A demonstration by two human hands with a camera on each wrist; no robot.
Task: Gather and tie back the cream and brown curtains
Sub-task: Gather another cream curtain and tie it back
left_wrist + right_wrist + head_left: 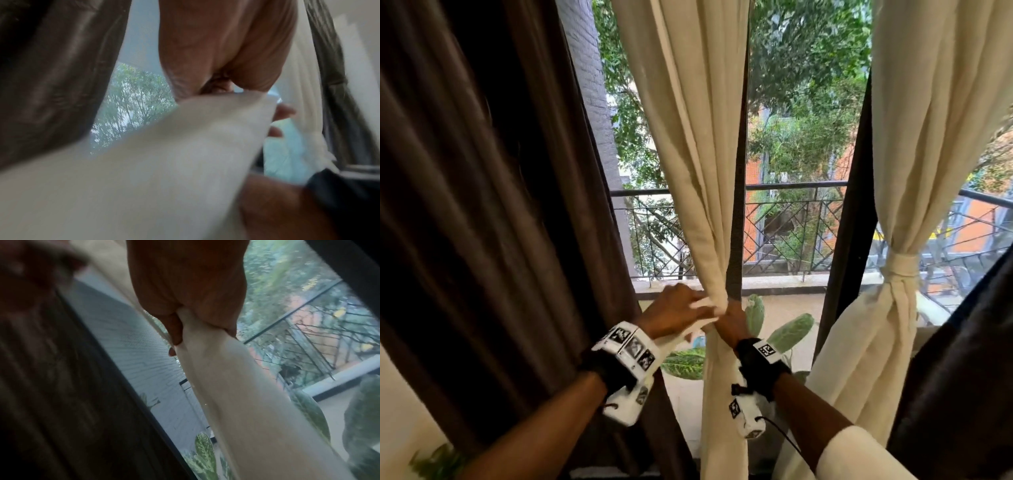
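A cream curtain (688, 154) hangs in the middle of the window, bunched into a narrow neck at waist height. My right hand (729, 320) grips that neck, and in the right wrist view its fingers (176, 324) curl round the bunched cloth (236, 394). My left hand (681, 308) is just left of the neck and holds a cream tie band (681, 337) that trails down towards my wrist. The left wrist view is blurred; the band (164, 162) runs under my curled fingers (218, 84). The brown curtain (482, 205) hangs loose on the left.
A second cream curtain (914, 137) on the right is bound with a cream tie (900, 267). More dark curtain (962, 377) hangs at the far right. Leafy pot plants (791, 332) stand below the window, and a balcony railing (791, 233) lies beyond the glass.
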